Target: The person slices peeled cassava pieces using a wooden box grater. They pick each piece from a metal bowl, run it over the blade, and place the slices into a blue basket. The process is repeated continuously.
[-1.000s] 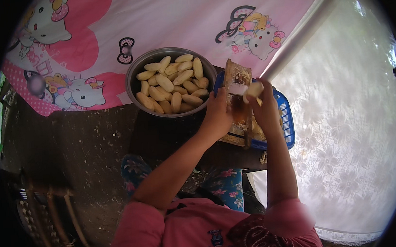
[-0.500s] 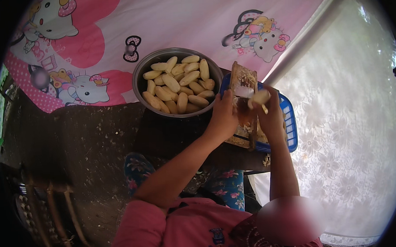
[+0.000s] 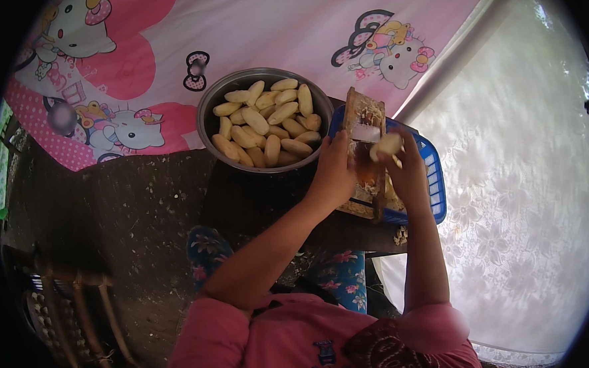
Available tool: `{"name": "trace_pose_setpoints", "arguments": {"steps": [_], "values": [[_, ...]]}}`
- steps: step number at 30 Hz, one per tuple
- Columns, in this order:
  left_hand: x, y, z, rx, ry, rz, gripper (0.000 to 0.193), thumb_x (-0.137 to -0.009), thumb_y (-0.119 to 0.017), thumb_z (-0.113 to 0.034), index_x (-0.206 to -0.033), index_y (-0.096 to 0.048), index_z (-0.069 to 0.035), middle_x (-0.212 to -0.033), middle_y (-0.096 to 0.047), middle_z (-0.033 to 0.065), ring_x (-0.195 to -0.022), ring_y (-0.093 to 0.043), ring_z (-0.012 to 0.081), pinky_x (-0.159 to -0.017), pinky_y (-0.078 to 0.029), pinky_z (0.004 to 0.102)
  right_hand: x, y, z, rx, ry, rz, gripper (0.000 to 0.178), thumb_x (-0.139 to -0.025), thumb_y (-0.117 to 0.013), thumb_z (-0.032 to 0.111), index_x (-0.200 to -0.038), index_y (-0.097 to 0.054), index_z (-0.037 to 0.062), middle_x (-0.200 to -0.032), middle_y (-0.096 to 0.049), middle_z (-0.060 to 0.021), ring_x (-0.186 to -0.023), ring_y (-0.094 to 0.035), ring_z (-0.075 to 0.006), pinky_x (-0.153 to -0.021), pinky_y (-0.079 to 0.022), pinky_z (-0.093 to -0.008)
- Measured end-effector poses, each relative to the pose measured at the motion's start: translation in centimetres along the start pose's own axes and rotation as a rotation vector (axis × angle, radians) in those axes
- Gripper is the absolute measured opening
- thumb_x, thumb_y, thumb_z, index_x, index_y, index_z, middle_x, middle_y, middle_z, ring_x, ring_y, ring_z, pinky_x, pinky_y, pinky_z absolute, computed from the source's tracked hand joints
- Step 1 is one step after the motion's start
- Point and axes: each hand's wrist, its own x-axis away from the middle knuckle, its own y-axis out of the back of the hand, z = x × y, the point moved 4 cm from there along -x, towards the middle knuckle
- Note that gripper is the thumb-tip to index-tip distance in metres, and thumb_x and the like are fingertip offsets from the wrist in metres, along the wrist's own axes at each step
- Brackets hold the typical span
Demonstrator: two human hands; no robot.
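My left hand [image 3: 335, 172] grips the left edge of a wooden slicing board [image 3: 369, 105], its fingers partly hidden behind the frame. A pale metal blade [image 3: 365, 133] crosses the board, which tilts over a blue plastic basket [image 3: 434, 166]. In my right hand [image 3: 408, 170] is a pale, peeled banana [image 3: 388, 144], held just right of the blade; whether it touches the board I cannot make out. Left of the board stands a round metal pot [image 3: 204, 115], heaped with peeled bananas [image 3: 255, 121].
Pot and basket rest on a dark low table [image 3: 242, 200]. Crumbs lie by its right corner. A pink printed cloth [image 3: 246, 33] hangs at the back, a white lace curtain [image 3: 508, 199] at the right. Bamboo furniture [image 3: 81, 315] stands on the bare floor at lower left.
The narrow strip that hung below the banana in my right hand no longer shows. My left hand keeps its hold on the board, and the whole view has shifted slightly.
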Motion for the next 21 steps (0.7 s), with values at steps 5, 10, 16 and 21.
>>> {"name": "trace_pose_setpoints", "arguments": {"steps": [5, 10, 16, 21], "values": [[0.1, -0.6, 0.8, -0.079, -0.059, 0.009, 0.055, -0.093, -0.05, -0.005, -0.144, -0.031, 0.004, -0.146, -0.033, 0.0308, -0.14, -0.027, 0.0444, -0.114, -0.027, 0.0437, 0.8, -0.3, 0.3, 0.038, -0.082, 0.006, 0.052, -0.082, -0.069, 0.002, -0.13, -0.05, 0.0057, -0.115, -0.064, -0.0138, -0.106, -0.064, -0.0244, -0.088, -0.052, -0.0348], [0.1, -0.4, 0.9, -0.075, -0.032, -0.008, 0.055, -0.092, -0.051, -0.004, -0.144, -0.033, 0.003, -0.141, -0.038, 0.0288, -0.134, -0.036, 0.0424, -0.112, -0.031, 0.0419, -7.6, -1.1, -2.6, 0.194, -0.016, -0.142, 0.046, -0.083, -0.069, 0.012, -0.126, -0.053, 0.0102, -0.09, -0.066, -0.0184, -0.084, -0.065, -0.0357, -0.075, -0.051, -0.0385], [0.3, -0.9, 1.4, -0.009, -0.04, -0.092, 0.056, -0.091, -0.052, -0.002, -0.143, -0.033, 0.003, -0.143, -0.036, 0.0294, -0.135, -0.035, 0.0431, -0.112, -0.031, 0.0424, 2.1, -0.1, 2.8, 0.064, 0.009, -0.001, 0.049, -0.081, -0.069, 0.002, -0.127, -0.053, 0.0085, -0.103, -0.067, -0.0129, -0.099, -0.067, -0.0259, -0.09, -0.051, -0.0354], [0.2, -1.0, 1.5, -0.081, -0.095, -0.06, 0.056, -0.091, -0.052, -0.002, -0.143, -0.034, 0.002, -0.141, -0.039, 0.028, -0.133, -0.039, 0.0425, -0.11, -0.033, 0.0423, -1.7, -0.6, 0.9, 0.179, -0.024, -0.05, 0.046, -0.083, -0.067, 0.007, -0.126, -0.053, 0.007, -0.106, -0.066, -0.02, -0.098, -0.066, -0.0335, -0.083, -0.05, -0.0386]]}}
